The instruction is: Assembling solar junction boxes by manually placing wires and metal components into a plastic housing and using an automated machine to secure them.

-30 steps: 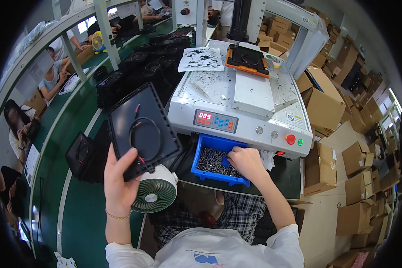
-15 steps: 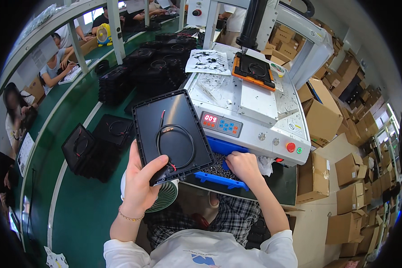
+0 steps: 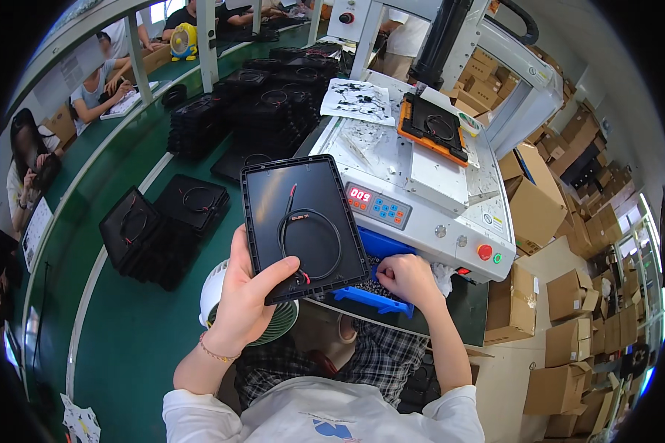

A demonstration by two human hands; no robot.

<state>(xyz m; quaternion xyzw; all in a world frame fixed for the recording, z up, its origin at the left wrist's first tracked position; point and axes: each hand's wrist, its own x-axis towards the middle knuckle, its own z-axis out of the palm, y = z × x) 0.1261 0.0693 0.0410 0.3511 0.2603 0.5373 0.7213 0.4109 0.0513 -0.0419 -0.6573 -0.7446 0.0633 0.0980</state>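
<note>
My left hand point(image 3: 253, 295) grips a black rectangular plastic panel point(image 3: 267, 198) by its lower left edge, thumb across the inner face. On that face lies a coiled black cable point(image 3: 340, 255) with bare red ends. To the right, my right hand point(image 3: 412, 279) is over a blue bin point(image 3: 373, 302) of small dark metal parts point(image 3: 372, 286). Its fingers are curled together at the bin's contents; whatever they pinch is hidden. Behind the bin, a white benchtop machine point(image 3: 428, 225) bears an orange fixture point(image 3: 408, 122) with another black panel point(image 3: 437, 122) in it.
Stacks of black panels stand on the green table point(image 3: 133, 325), near left point(image 3: 129, 229) and farther back point(image 3: 199, 125). A white fan point(image 3: 213, 292) is below my left hand. Cardboard boxes point(image 3: 569, 288) crowd the right side. Other people sit across the table.
The view has shifted slightly. The panel in my left hand sits more upright and a little farther right in view. My right hand stays at the blue bin, fingers curled.
</note>
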